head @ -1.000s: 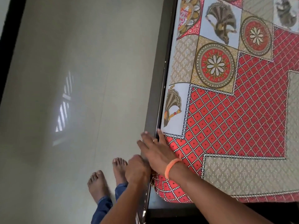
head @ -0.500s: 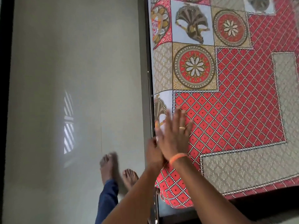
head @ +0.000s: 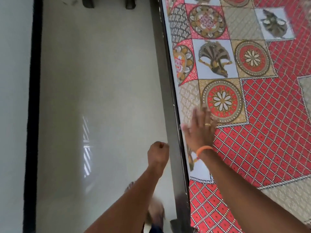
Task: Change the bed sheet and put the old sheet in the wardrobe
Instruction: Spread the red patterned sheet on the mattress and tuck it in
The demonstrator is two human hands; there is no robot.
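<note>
Bed sheet [head: 262, 148] of patterned cotton, red lattice with beige panels and round flower medallions, lies spread flat over the mattress on the right side of the view, its left edge running along the dark bed frame rail [head: 175, 132]. Nearest the camera, both bare forearms reach forward from the bottom edge. The right hand [head: 200, 130], with an orange band [head: 204, 149] at the wrist and a gold ring on one finger, lies palm-down on the sheet just inside that left edge, fingers straight and spread apart, tips touching the rim of a red medallion. The left hand [head: 158, 152] hangs over the floor just beside the rail, its fingers curled into a fist with nothing visible in it; whether it touches the rail I cannot tell. Blurred bare feet show below it. Left of the rail, a pale glossy tiled floor [head: 101, 98] stretches as an open strip to a black skirting line [head: 32, 115] against the wall. Farther off, two dark furniture legs [head: 130, 3] stand at the strip's far end.
</note>
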